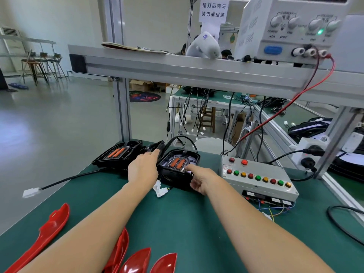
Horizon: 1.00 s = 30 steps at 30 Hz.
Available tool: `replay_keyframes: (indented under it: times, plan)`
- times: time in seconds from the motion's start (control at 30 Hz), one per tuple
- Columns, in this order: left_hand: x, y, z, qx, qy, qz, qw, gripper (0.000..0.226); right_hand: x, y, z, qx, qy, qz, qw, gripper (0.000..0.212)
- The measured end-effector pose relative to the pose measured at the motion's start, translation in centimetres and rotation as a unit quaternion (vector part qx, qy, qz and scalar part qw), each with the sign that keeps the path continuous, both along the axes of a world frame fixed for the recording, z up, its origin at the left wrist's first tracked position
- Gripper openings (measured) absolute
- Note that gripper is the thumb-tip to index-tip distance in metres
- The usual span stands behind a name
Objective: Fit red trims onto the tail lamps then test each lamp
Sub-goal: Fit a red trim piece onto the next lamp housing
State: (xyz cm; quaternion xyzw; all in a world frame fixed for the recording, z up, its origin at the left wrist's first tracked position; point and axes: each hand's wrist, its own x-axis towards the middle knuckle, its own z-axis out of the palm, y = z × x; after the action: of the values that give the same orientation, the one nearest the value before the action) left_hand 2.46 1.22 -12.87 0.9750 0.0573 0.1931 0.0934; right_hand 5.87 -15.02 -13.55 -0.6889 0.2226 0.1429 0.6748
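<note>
A black tail lamp (178, 164) with two orange lenses lies on the green mat at the far middle. My left hand (142, 167) reaches to its left edge, fingers on the black housing. My right hand (202, 179) grips its near right corner, thumb on top by the lens. A second black tail lamp (118, 153) lies further left, its cable (69, 179) running to a white plug (29, 192). Several red trims (51, 231) lie at the near edge, partly under my forearms.
A grey test box (258, 179) with red, green and yellow buttons stands right of the lamp. White connectors (160, 189) lie below the lamp. A power supply (291, 26) sits on the aluminium shelf (177, 66) overhead, red leads hanging down. A black cable (342, 225) loops at right.
</note>
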Motion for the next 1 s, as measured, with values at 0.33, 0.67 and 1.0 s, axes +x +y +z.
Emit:
replay_keyframes:
  times: [0.33,0.67,1.0]
  plan:
    - [-0.1,-0.7,-0.3,0.025,0.022,-0.003,0.999,0.059,-2.8,-2.8,0.6,0.065,-0.08,-0.042,0.994,0.023]
    - [-0.4,-1.7,-0.8,0.086,0.029,-0.002,0.996,0.058,-7.8,-8.5,3.8,0.023,-0.15,0.037,0.988,0.02]
    - [-2.9,-6.1,0.9,-0.001,0.015,-0.019,1.0,0.04,-12.2,-11.5,3.8,0.112,-0.167,0.041,0.979,0.022]
